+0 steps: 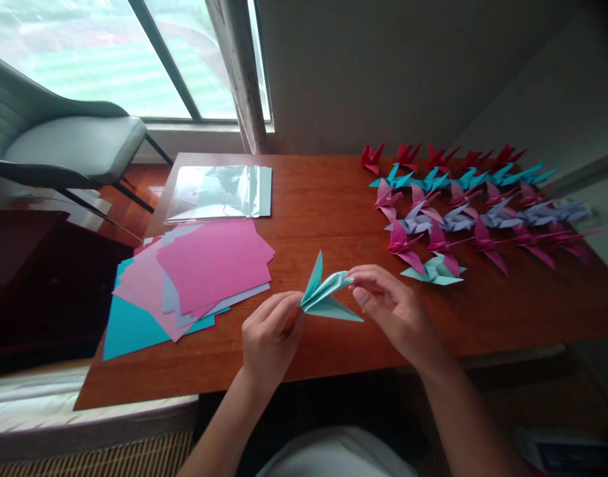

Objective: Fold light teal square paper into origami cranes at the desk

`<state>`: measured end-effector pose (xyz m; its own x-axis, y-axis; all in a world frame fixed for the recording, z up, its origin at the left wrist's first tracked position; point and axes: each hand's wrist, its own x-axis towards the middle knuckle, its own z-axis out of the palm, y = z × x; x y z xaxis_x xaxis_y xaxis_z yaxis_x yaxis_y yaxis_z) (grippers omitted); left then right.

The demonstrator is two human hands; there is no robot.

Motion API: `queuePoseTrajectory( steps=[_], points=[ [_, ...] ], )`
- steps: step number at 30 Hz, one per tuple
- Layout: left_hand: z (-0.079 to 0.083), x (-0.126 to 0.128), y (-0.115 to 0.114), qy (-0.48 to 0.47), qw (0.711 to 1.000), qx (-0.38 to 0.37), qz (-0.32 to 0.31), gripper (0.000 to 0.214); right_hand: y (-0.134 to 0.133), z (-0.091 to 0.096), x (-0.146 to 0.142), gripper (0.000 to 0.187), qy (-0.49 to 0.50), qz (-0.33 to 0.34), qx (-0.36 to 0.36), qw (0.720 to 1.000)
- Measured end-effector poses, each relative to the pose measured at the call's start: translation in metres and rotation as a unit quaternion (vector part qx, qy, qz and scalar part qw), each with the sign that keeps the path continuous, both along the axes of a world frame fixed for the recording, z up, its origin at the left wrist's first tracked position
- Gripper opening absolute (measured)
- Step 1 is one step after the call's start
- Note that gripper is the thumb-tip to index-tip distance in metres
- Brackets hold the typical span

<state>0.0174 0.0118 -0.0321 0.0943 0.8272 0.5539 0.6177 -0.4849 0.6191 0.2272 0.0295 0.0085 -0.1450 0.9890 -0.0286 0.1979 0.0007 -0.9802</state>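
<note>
A pale mint-green origami crane [328, 298], partly folded, is held above the table near its front edge. My left hand [274, 328] pinches it at its left end, where the folds come together. Two long points spread from that end, one upward and one to the right, with a thicker folded part between them. The fingertips of my right hand [396, 308] are closed on the tip of this middle part; the thumb sits just below. A finished mint-green crane [435, 270] stands on the table beyond my right hand.
Rows of red, blue, pink, lavender and magenta cranes [463, 199] fill the right side of the wooden table [313, 199]. Coloured paper sheets [214, 265] lie fanned at the left, below a clear packet of pale paper [219, 192]. A chair [75, 146] stands by the window.
</note>
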Motion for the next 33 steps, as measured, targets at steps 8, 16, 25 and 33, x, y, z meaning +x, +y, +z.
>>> queuePoseTrajectory(
  steps=[8,16,25,33],
  points=[
    [0.001,0.000,-0.001,-0.005,1.000,-0.006,-0.019,0.016,0.005,0.000,-0.010,0.009,0.138,-0.026,-0.025,0.990],
    [0.001,0.000,-0.002,-0.006,0.999,-0.015,-0.041,0.016,0.009,-0.004,-0.013,0.009,0.158,-0.033,-0.015,0.987],
    [0.004,0.001,-0.002,0.016,0.998,-0.007,-0.061,0.016,0.010,0.003,-0.012,0.009,0.126,-0.029,-0.010,0.992],
    [0.007,0.002,-0.002,0.032,0.997,0.001,-0.067,0.014,0.014,0.006,-0.010,0.010,0.042,-0.054,0.039,0.997]
  ],
)
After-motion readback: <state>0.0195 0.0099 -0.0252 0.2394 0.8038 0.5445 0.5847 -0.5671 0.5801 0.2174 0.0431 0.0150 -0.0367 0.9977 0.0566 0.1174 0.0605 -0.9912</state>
